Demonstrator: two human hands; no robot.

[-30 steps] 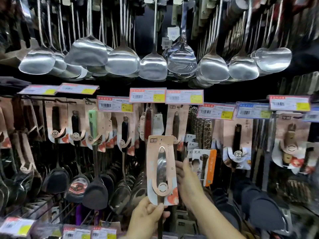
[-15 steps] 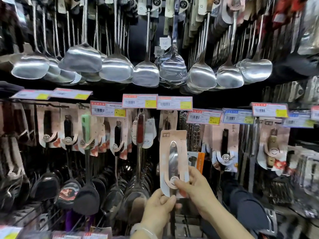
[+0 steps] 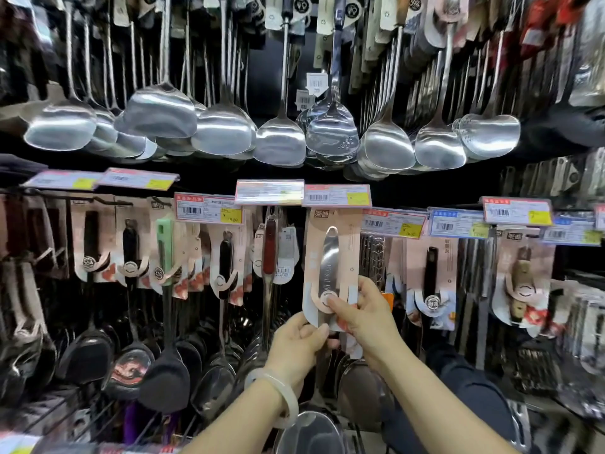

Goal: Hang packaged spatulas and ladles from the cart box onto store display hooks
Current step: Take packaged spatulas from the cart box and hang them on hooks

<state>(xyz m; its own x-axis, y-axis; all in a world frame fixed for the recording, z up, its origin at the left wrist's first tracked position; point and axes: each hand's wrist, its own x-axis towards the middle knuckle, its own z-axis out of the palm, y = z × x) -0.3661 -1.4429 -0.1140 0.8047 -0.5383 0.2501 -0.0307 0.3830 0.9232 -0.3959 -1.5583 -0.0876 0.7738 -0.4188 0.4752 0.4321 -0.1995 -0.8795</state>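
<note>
1. I am holding the packaged ladle (image 3: 330, 273) up with both hands, its card top sitting just under the price tag (image 3: 337, 195) in the lower row of the display — presumably where its hook is, though I cannot see the hook itself.
2. My left hand (image 3: 299, 344) is gripping the bottom edge of the card, thumb in front and fingers curled behind, which I judge is carrying the weight of the long handle below.
3. My right hand (image 3: 365, 314) is pinching the card's lower right side, thumb pressing by the round cut-out and fingers wrapped around the edge — probably steering the top toward the hook.
4. The card is stiff, matte, peach-coloured board with a white flap; the polished steel handle end is showing through its slot, smooth and rounded. The bowl (image 3: 314, 430) is hanging low, near my left wrist, shiny and curved.
5. Neighbouring cards (image 3: 226, 257) are hanging in the same upright way, handles up and heads down.
6. Above, a row of bare steel spatulas (image 3: 280, 142) is dangling — broad, glossy, slightly dished.
</note>
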